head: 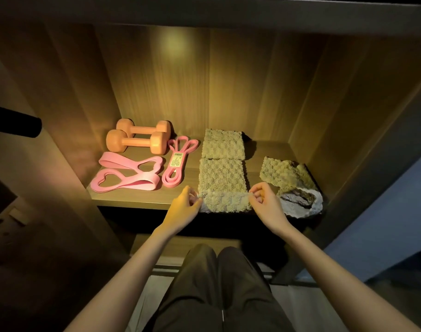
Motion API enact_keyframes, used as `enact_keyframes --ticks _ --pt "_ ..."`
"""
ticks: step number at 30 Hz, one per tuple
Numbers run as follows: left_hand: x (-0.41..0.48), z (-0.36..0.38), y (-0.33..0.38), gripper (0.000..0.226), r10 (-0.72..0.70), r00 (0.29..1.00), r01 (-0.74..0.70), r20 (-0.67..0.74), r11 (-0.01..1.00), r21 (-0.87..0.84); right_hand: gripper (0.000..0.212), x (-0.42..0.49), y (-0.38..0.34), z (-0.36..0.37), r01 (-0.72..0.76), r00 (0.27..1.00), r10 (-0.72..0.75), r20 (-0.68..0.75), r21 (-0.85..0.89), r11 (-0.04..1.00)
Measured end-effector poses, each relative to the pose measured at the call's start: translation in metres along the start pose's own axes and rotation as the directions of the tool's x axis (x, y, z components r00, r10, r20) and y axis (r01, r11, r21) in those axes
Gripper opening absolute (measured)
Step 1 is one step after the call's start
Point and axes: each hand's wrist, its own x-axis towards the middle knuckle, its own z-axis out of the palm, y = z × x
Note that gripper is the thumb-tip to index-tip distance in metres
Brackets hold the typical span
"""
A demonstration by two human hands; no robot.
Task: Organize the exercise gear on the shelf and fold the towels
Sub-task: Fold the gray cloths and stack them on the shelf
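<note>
— While the long towel [222, 178] lies flat mid-shelf, how is it held?
— Its near edge is pinched at both corners, by the left hand [186, 206] and the right hand [266, 203]; the other fingers are loosely curled.
— And around it?
— A crumpled towel [293, 185] is seen just right; dumbbells [137, 140] and pink bands [130, 174] are set left on the shelf [132, 200].

wooden shelf [132, 197] bears two dumbbells [137, 143], pink bands [130, 174] and three towels [222, 174].
</note>
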Motion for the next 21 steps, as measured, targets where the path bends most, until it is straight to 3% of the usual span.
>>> enact_keyframes --ticks 5,15,18,21 --pt "0.013 0.005 0.0 0.012 -0.017 1.0 0.018 -0.021 0.997 0.079 0.001 0.01 0.006 0.006 0.013 1.0 -0.015 -0.02 -0.122 0.992" --pt "0.023 0.022 -0.003 0.019 0.039 0.996 -0.013 -0.081 0.954 0.301 0.01 0.016 0.015 0.011 -0.018 0.999 0.026 0.022 -0.297 0.955" --pt "0.023 0.025 0.0 0.019 0.074 0.988 -0.003 -0.134 0.886 0.463 0.012 0.018 0.014 0.01 0.004 1.0 0.004 0.022 -0.351 0.936" --pt "0.021 0.026 0.003 0.015 0.208 0.962 -0.064 -0.176 0.802 0.594 0.009 0.016 0.009 0.007 0.133 0.991 -0.13 0.038 -0.464 0.876"
